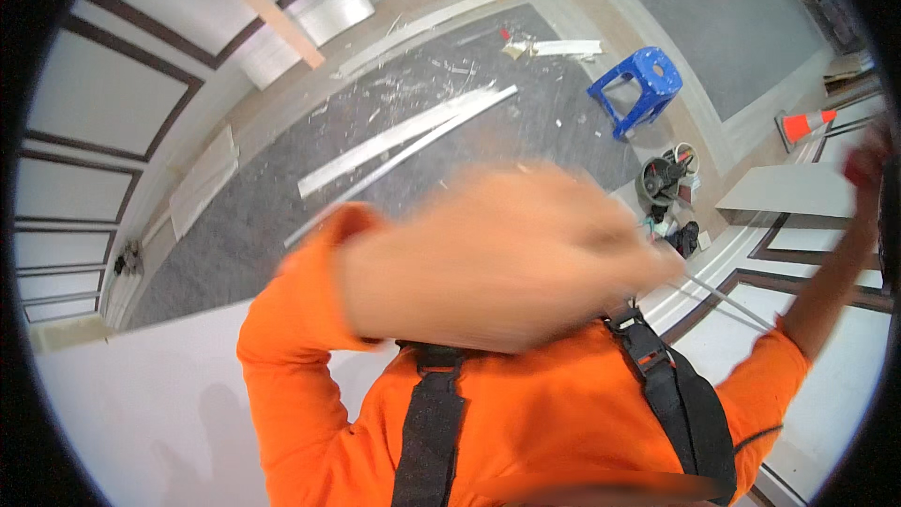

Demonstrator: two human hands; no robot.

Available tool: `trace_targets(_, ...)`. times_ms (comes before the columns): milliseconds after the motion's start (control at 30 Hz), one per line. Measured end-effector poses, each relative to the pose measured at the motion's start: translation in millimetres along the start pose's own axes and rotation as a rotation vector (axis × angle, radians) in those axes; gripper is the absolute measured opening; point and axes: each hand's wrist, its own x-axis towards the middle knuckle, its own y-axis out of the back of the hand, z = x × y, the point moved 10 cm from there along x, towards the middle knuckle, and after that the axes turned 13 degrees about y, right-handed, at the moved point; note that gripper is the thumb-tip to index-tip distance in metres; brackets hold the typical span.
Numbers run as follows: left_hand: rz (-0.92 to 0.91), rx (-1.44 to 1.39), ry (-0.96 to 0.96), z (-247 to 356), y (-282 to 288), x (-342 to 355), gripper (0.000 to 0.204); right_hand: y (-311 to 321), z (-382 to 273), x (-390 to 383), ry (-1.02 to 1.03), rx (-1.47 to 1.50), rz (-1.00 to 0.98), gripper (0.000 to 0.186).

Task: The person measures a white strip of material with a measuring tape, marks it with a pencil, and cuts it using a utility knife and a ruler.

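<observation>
My left hand [507, 258] is raised in front of my chest, smeared by motion, with its fingers curled together. From beside its fingertips a thin grey rod or cord [727, 302] runs toward my right arm; whether the fingers grip it is unclear. High at the right rim is my right hand [875, 152], blurred and partly in the dark edge. Something red shows at it, beside a dark upright thing [888, 225]; its fingers cannot be made out. Both arms wear orange sleeves, and black straps [430, 437] cross my orange top.
Long white strips [399, 143] and scraps lie on the grey floor [253, 225]. A blue stool [648, 80] stands beyond, near a bucket of tools [660, 178]. Orange cones [805, 125] stand at the right. Panelled walls with dark trim [117, 103] curve along the left. A white surface [150, 394] lies lower left.
</observation>
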Motion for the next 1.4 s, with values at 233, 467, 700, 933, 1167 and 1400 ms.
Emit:
trace_targets(233, -0.47, -0.163, -0.134, -8, -52, 67, 0.039, -305, 105, 48, -0.245, 0.012, -0.636, 0.035)
trace_targets(467, -0.124, -0.353, -0.249, -92, 57, 74, 0.02, -505, 170, 58, 0.104, -0.183, -0.876, 0.02)
trace_targets(700, -0.571, -0.625, -0.502, -103, 127, 85, 0.034, -473, 271, -7, -0.3, -0.375, -0.867, 0.02)
trace_targets(933, -1.095, -0.923, -0.53, -135, 161, 127, 0.05, -301, 319, -314, -0.771, -0.614, -0.58, 0.035)
trace_targets(1167, -0.995, -0.838, -0.458, -328, 84, 275, 0.052, -431, 373, -408, -1.7, -0.124, -0.394, 0.037)
trace_targets(1400, -0.292, 0.183, 0.612, -842, 8, 405, 0.057, -341, 570, -278, -1.526, -0.169, -0.077, 0.035)
